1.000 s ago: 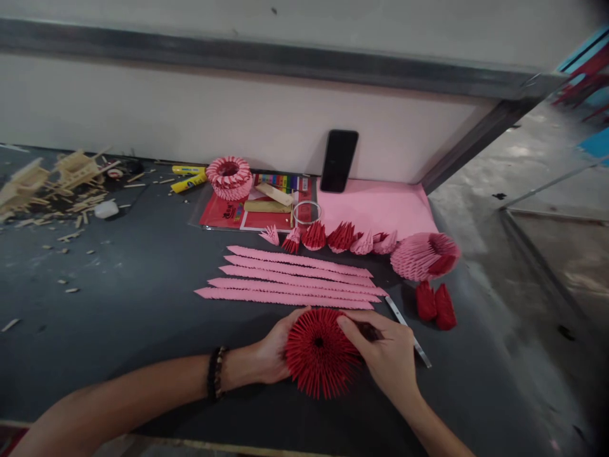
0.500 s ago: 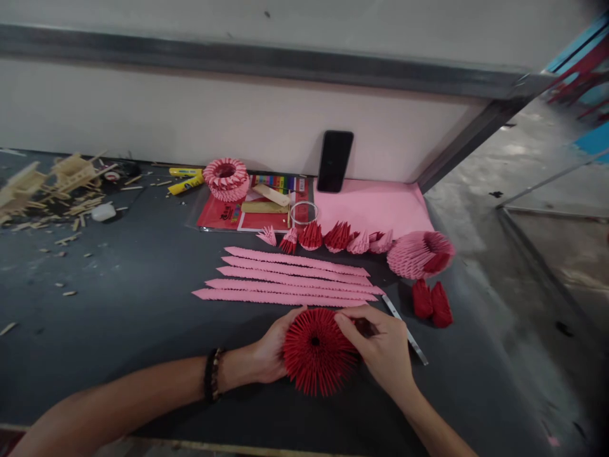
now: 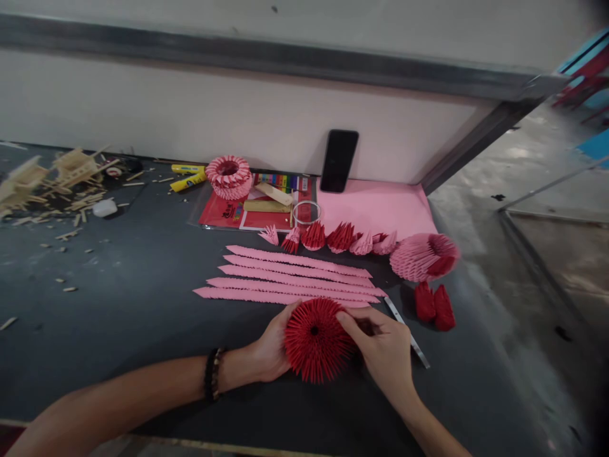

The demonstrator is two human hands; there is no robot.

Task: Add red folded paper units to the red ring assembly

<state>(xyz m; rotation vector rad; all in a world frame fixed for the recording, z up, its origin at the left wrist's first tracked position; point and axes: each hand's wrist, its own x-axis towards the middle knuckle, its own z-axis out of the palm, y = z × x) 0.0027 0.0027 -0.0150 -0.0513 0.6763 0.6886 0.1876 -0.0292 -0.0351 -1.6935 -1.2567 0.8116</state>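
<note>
A round red folded-paper piece (image 3: 316,343), made of many pointed units fanning out from a small dark hole, is held between my hands above the dark table. My left hand (image 3: 275,346) cups its left side, with most fingers hidden behind it. At its upper right edge, my right hand (image 3: 383,343) grips the rim, thumb in front and fingers curled behind. Just beyond lie several long pink pleated paper strips (image 3: 295,276), side by side. A thin metal strip (image 3: 406,333) rests close to my right hand, and two red folded-paper bundles (image 3: 434,306) stand farther right.
A row of small red and pink paper clusters (image 3: 340,237) leads to a pink paper ring (image 3: 423,257). Behind are a phone (image 3: 339,161) against the panel, pink paper (image 3: 380,206), a red packet (image 3: 221,212) and glue sticks (image 3: 188,182). Wooden scraps (image 3: 71,184) lie left.
The red paper piece has tipped slightly, its near edge rising, and moved a little away from me. Both hands keep their hold. The view has shifted slightly.
</note>
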